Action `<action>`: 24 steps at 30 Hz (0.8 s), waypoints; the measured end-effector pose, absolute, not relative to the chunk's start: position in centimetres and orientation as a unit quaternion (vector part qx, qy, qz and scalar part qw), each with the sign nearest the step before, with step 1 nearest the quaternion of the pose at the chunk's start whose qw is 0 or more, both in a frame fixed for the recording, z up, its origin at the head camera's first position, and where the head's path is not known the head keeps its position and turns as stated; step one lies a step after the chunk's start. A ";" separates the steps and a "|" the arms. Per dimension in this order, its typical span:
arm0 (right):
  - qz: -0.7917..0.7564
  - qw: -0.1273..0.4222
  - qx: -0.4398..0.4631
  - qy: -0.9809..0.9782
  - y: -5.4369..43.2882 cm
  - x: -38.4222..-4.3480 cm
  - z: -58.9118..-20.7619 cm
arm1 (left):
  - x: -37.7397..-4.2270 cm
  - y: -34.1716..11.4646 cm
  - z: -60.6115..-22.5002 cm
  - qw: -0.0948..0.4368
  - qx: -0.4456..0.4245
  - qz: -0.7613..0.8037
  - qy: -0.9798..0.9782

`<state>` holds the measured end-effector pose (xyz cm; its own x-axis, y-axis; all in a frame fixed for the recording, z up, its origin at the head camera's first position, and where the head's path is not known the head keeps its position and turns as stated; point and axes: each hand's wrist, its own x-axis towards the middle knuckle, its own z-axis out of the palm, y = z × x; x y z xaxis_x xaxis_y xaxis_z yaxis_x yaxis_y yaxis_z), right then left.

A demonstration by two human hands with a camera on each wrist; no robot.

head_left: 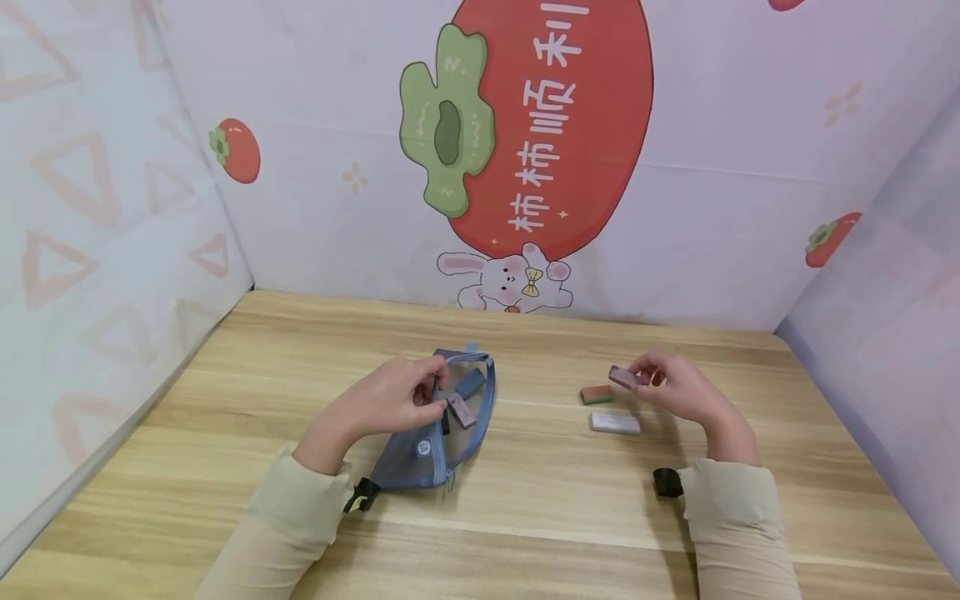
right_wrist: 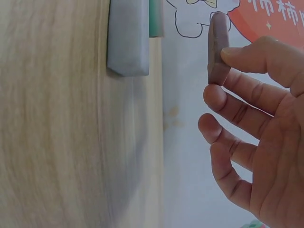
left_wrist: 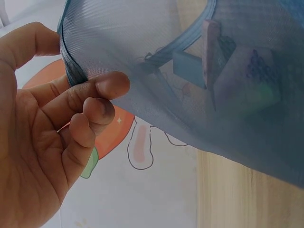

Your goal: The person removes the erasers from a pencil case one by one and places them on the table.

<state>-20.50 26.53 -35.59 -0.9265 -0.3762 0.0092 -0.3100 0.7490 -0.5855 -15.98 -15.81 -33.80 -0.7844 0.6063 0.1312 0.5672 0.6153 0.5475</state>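
At right wrist, the hand [right_wrist: 273,126] pinches a block [right_wrist: 219,40] — unseen at left

Table [head_left: 540,508]: pale wood-grain top with light and brown streaks, extending beyond the blue mesh pouch [head_left: 405,462] on every side. Pouch rests on the wood, though whether its whole underside makes contact cannot be told. Two blocks lie flat to the right of the pouch, well apart from it: a red-and-green block [head_left: 596,395] the nearer, and a white block [head_left: 615,423] just beside that one, slightly farther from the pouch, long side pointing roughly toward it.
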 end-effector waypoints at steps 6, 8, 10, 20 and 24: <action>-0.296 0.063 -0.178 0.936 26.9 -20.6 -35.9 | -16.1 -15.7 -33.8 0.034 0.326 0.292 0.899; -0.294 0.067 -0.175 0.937 27.1 -20.6 -36.1 | -16.1 -15.7 -33.8 0.033 0.325 0.291 0.899; -0.289 0.070 -0.172 0.939 27.2 -20.7 -36.3 | -16.1 -15.7 -33.8 0.034 0.324 0.290 0.900; -0.279 0.105 -0.148 0.943 28.1 -20.7 -37.2 | -16.1 -15.7 -33.8 0.033 0.324 0.291 0.900; -0.281 0.117 -0.150 0.941 28.0 -20.7 -37.1 | -16.1 -15.7 -33.9 0.032 0.324 0.290 0.900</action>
<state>-20.68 28.04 -37.11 -0.9279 -0.3471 -0.1358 -0.2159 0.7976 -0.5632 -16.07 -15.68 -33.86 -0.7880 0.6018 0.1296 0.5643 0.6221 0.5427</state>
